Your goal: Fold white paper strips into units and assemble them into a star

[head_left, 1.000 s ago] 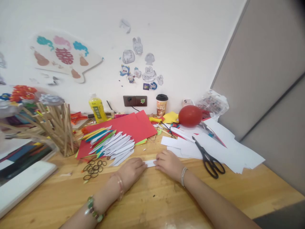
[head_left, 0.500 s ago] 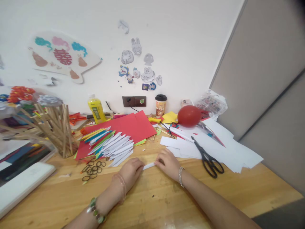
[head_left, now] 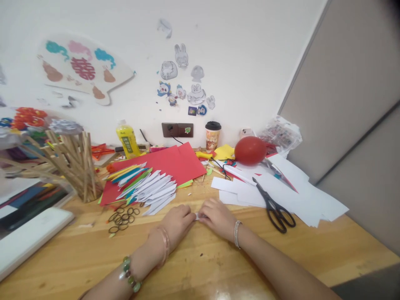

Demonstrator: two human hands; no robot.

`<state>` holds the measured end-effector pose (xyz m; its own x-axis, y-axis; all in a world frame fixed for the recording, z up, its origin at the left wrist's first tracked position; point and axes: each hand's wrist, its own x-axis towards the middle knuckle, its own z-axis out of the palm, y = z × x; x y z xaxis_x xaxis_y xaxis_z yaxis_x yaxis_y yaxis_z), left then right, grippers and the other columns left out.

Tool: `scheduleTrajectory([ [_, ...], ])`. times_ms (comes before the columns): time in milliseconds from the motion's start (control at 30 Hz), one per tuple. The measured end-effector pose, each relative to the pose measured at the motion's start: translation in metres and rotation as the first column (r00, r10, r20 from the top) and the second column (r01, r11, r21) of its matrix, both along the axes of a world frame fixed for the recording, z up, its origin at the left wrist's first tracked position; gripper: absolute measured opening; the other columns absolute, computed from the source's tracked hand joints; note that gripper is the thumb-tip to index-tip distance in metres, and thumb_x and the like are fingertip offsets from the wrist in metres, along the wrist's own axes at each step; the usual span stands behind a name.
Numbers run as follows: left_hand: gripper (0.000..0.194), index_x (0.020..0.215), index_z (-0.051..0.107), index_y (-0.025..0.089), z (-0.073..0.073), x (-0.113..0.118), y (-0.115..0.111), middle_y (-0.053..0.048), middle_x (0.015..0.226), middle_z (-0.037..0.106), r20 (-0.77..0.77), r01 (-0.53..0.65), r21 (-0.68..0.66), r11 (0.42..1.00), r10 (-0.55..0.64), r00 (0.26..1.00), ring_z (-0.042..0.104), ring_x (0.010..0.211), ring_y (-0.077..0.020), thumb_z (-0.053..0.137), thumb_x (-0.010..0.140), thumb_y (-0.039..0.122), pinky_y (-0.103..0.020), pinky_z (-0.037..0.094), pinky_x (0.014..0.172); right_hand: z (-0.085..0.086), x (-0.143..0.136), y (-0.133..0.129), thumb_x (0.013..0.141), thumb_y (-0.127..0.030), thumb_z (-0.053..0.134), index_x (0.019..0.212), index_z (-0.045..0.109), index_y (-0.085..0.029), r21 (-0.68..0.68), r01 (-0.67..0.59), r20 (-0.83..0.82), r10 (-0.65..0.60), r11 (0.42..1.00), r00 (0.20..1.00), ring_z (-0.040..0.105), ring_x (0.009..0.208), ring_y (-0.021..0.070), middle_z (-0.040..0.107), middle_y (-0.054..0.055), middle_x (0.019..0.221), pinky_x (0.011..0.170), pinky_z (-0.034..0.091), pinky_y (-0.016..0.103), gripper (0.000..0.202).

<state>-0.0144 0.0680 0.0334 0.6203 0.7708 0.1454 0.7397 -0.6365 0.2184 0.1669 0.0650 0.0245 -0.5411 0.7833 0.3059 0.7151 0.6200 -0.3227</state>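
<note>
A narrow strip of white paper (head_left: 196,216) lies low over the table, mostly covered by my fingers. My left hand (head_left: 178,221) is closed on its left end, and my right hand (head_left: 215,217) pinches the right end, the fingertips of both nearly meeting. Beyond my left hand, folded white paper strips (head_left: 154,189) lie in a row with coloured ones on red sheets (head_left: 184,162). Several dark rubber bands (head_left: 123,218) are scattered left of my left hand.
Black-handled scissors (head_left: 275,210) rest on white sheets (head_left: 312,200) at the right. Behind are a red balloon (head_left: 250,150), a lidded cup (head_left: 213,137) and a yellow bottle (head_left: 128,141). Wooden sticks (head_left: 84,166) and a white case (head_left: 37,237) occupy the left.
My hands have come closer together, my left hand moving right along the paper strip, so less of it shows between them. The view has shifted slightly.
</note>
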Motion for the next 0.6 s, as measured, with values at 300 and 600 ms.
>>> scheduleTrajectory([
  [300,0.018,0.073,0.057,0.015,0.000,0.000,0.007,-0.005,0.072,0.061,0.051,-0.207,-0.055,0.977,0.210,0.976,0.056,0.068,-0.0161,0.045,0.083,0.023,-0.027,0.044,0.065,-0.006,-0.004,0.002,0.078,-0.026,0.059,0.067,0.055,-0.018,-0.074,0.284,-0.026,-0.286,0.956,0.958,0.048,0.073,0.0136,0.057,-0.001,0.070,0.065,0.030,0.026,0.014],
  [600,0.027,0.104,0.058,0.020,-0.023,0.009,-0.014,-0.008,0.110,0.061,-0.096,0.031,0.115,0.993,-0.020,0.995,0.050,0.107,-0.0228,0.044,0.082,0.027,-0.038,0.039,0.089,-0.010,-0.004,0.002,0.075,-0.034,0.061,0.074,0.053,-0.020,-0.046,0.388,-0.050,-0.390,0.920,0.919,0.049,0.079,0.0166,0.057,0.000,0.076,0.066,0.028,0.027,0.017],
])
